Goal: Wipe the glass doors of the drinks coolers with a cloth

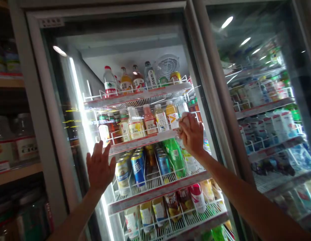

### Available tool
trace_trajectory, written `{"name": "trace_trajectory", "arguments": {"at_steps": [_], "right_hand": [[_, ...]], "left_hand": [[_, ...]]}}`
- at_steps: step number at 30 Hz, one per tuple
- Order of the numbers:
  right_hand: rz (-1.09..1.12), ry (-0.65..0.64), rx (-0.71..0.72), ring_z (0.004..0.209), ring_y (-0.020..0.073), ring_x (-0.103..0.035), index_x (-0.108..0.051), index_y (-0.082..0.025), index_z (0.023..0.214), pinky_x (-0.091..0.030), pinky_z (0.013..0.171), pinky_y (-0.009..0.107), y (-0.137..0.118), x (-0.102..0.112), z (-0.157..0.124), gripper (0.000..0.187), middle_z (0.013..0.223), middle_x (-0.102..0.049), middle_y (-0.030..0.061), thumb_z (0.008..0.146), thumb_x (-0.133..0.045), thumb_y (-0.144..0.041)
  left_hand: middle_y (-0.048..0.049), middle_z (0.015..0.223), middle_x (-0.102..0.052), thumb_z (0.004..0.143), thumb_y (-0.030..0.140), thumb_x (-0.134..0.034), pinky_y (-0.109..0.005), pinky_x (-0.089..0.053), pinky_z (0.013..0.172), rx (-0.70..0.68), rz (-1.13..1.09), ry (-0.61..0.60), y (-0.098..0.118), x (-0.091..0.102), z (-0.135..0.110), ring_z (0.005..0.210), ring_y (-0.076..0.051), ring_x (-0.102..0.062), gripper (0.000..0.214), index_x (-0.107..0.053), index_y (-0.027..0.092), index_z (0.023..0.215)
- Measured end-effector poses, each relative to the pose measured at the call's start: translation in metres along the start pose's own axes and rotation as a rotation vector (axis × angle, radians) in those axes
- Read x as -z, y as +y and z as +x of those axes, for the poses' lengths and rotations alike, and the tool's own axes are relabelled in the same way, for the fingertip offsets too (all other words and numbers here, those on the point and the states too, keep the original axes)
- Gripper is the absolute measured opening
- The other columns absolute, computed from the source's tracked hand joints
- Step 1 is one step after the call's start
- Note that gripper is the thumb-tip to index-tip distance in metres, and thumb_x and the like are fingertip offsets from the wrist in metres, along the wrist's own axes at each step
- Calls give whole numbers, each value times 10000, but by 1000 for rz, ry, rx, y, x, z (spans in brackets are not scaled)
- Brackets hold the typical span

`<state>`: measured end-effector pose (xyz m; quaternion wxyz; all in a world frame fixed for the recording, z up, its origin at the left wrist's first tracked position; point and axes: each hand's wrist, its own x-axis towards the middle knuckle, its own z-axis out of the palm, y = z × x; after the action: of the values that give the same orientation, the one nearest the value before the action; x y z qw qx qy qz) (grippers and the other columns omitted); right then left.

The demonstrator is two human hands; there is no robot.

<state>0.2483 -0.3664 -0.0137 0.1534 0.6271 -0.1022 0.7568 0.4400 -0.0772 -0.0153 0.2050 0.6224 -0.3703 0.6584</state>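
Observation:
My right hand [193, 135] is raised at the right part of the glass door [115, 31] of a drinks fridge. Its fingers curl over a pale crumpled cloth [185, 116], which appears pressed to the glass; the hand covers much of it. Lower and to the left, my left hand [100, 167] is held up with its fingers spread and nothing in it. Whether its fingertips touch the glass, I cannot tell. Behind the door stand a green bottle [174, 155], an orange juice bottle [172, 113] and a blue can [137, 169] on wire shelves.
A metal door frame [210, 77] divides this door from a second glass fridge [266, 87] on the right, stocked with packs and bottles. Open shelving [17, 174] with jars and bottles stands at the left. Ceiling lights reflect in the glass.

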Motion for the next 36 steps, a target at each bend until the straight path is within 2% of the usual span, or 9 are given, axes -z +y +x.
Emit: {"name": "trace_trajectory", "arguments": {"at_steps": [3, 7, 9, 15, 17, 22, 29, 31, 36], "right_hand": [[1, -34, 8, 1364, 258, -283, -540, -257, 1205, -269, 1071, 527, -19, -3, 5, 327, 1464, -343, 72, 896, -441, -300], [136, -229, 533, 1380, 192, -242, -506, -363, 1228, -207, 1129, 473, -60, 3, -30, 355, 1431, -399, -45, 873, -493, -357], [157, -224, 620, 1370, 186, -261, -525, -368, 1196, -201, 1131, 473, -56, 5, -33, 327, 1407, -429, -63, 870, -499, -376], [12, -15, -66, 1329, 276, -331, -585, -245, 1136, -302, 1042, 539, -9, -3, 14, 285, 1470, -324, 68, 892, -441, -280], [26, -44, -3, 1338, 261, -319, -571, -266, 1155, -300, 1052, 524, -21, -2, 8, 293, 1465, -335, 49, 889, -450, -297], [173, -190, 593, 1343, 173, -311, -554, -347, 1147, -234, 1120, 457, -50, 8, -28, 276, 1380, -455, -45, 883, -474, -365], [68, 55, -53, 1332, 303, -329, -580, -235, 1144, -316, 1046, 552, -3, -4, 10, 301, 1482, -288, 67, 868, -460, -226], [106, 14, 50, 1343, 276, -316, -559, -256, 1172, -327, 1056, 511, -16, -5, -1, 314, 1463, -326, 58, 871, -474, -246], [231, -192, 640, 1354, 182, -297, -562, -312, 1138, -247, 1125, 437, -35, 2, -27, 287, 1406, -428, -5, 853, -534, -335]], "left_hand": [[-115, 1498, -262, 914, 330, -360, -472, -149, 1123, 17, 21, -28, 0, 1, -1, 1392, -252, -218, 535, -274, 210, 1427], [-99, 1502, -258, 908, 317, -384, -469, -149, 1125, 16, 13, -17, 1, 1, -1, 1394, -244, -213, 546, -257, 235, 1432], [-98, 1505, -250, 909, 311, -384, -471, -148, 1124, 13, 24, -17, 1, 1, -1, 1394, -245, -214, 550, -246, 238, 1436], [-84, 1508, -248, 919, 336, -357, -457, -152, 1123, 2, 38, -16, 0, 1, -1, 1390, -243, -223, 533, -250, 237, 1431], [-97, 1500, -264, 922, 354, -342, -448, -148, 1124, 13, 29, -19, 0, 1, -1, 1393, -238, -215, 523, -275, 223, 1423], [-94, 1506, -249, 914, 353, -355, -446, -125, 1129, 16, -4, -16, 0, 1, -1, 1394, -246, -211, 530, -285, 219, 1422], [-119, 1487, -289, 910, 358, -349, -453, -146, 1123, -1, 9, 17, -1, -2, -1, 1385, -250, -237, 523, -322, 198, 1408], [-115, 1485, -294, 908, 359, -364, -452, -149, 1121, -5, -6, 28, -1, -2, -1, 1382, -253, -244, 522, -329, 205, 1405], [-97, 1493, -279, 904, 357, -381, -461, -155, 1118, -22, -28, 50, -2, -2, 0, 1377, -266, -255, 537, -300, 234, 1420]]}}
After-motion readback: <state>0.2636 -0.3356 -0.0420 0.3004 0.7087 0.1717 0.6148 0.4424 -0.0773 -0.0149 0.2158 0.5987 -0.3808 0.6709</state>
